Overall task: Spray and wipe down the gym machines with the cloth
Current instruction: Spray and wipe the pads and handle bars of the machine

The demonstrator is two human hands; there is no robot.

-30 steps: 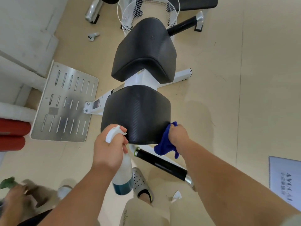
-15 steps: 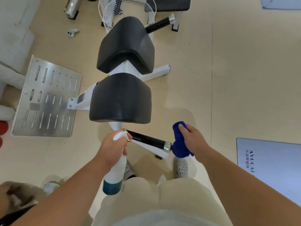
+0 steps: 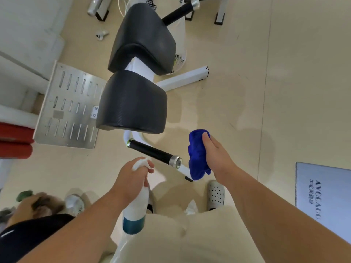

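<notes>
Left grip (image 3: 131,179) is wrapped round the spray bottle (image 3: 135,209). Right grip (image 3: 218,158) clutches the blue cloth (image 3: 197,156), just beside the chrome end of the black handle (image 3: 152,151). I'd mist the handle lightly, then wrap the cloth round it and wipe lengthwise.

Bright, even indoor light. Soft grey shadows fall on the pale beige floor (image 3: 247,54) beside and under the black padded seat cushion (image 3: 133,103), which carries a dull sheen. The wide lens bows the edges; the lower left corner is smeared with blur.
</notes>
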